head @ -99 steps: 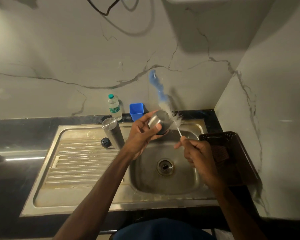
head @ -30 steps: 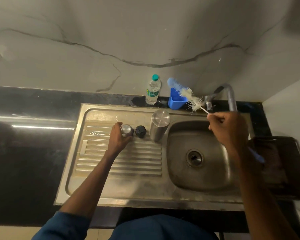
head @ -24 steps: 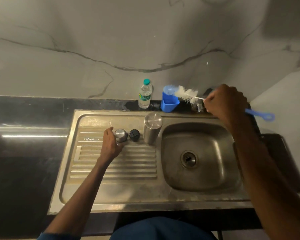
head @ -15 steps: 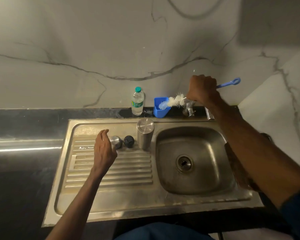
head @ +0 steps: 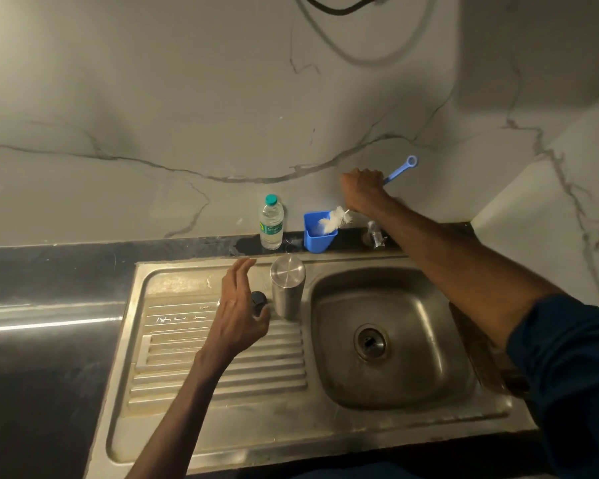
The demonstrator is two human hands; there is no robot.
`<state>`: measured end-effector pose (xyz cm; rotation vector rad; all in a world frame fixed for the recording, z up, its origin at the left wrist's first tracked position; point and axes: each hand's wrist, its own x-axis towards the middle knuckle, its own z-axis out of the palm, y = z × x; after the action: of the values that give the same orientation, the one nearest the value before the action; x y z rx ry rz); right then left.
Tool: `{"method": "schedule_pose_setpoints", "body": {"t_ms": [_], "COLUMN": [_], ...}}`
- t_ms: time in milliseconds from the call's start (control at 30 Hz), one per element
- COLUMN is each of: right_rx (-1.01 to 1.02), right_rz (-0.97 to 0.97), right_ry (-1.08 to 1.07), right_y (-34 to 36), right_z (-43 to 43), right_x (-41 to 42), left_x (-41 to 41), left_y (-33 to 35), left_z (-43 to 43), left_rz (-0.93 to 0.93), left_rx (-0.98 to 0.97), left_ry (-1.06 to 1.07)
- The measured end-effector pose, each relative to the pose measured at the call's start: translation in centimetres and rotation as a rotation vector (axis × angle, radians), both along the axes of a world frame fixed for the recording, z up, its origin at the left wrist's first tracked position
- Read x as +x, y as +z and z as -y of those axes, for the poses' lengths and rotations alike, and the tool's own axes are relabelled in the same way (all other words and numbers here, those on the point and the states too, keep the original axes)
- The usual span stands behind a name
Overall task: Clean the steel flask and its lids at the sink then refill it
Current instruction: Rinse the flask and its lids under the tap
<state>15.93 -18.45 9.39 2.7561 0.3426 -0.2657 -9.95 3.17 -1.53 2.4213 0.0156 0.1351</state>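
Nearest, the ribbed drainboard [head: 222,382] of a steel sink runs to the front rim. Over it hovers the left hand [head: 237,305], fingers loose and spread, holding nothing, just beside a small black lid [head: 258,299]. The steel flask [head: 287,288] stands upright at the drainboard's right edge, beside the basin [head: 412,375]. Farther back, the right hand [head: 362,193] grips a blue bottle brush [head: 400,171], its bristles dipping into a blue cup [head: 317,238] between a water bottle [head: 271,223] and the tap [head: 374,233].

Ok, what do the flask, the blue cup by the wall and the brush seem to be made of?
Flask: brushed steel by the look, satin grey with a soft radial sheen on its top face. Blue cup: probably plastic, one opaque matte colour, moulded taper. Bottle brush, gripped by the right hand: white fluffy bristles, likely synthetic; blue handle looks plastic.
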Motion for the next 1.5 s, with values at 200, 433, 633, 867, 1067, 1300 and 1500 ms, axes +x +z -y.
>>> {"method": "schedule_pose_setpoints", "body": {"t_ms": [200,433,633,867,1067,1300,1500], "right_rx": [-0.026,-0.015,0.015,0.099,0.672,1.202,1.802], "right_rz": [-0.042,-0.019,-0.051,0.002,0.383,-0.18,-0.836], "right_ry": [0.002,0.052,0.089,0.128,0.22,-0.283,-1.1], "right_y": [-2.0,-3.7,-4.7,-3.8,-3.0,-9.4,-9.7], "right_z": [1.7,3.4,4.4,4.8,4.5,6.0,8.8], "right_x": [1.2,1.3,1.1,-0.9,-8.4,-20.4,-23.7], "left_x": [1.4,2.9,3.8,4.2,3.7,1.4,-1.9], "left_y": [0.6,-0.1,-0.8,-0.3,0.4,2.7,5.7], "left_z": [1.8,2.9,3.5,3.8,3.9,5.6,10.0], "left_rz": [-0.015,-0.068,-0.101,-0.073,-0.078,0.059,0.173], "left_rx": [0.004,-0.059,-0.103,-0.104,-0.084,-0.129,-0.294], "left_ry": [-0.021,-0.008,0.027,0.018,0.051,0.083,0.008]}}
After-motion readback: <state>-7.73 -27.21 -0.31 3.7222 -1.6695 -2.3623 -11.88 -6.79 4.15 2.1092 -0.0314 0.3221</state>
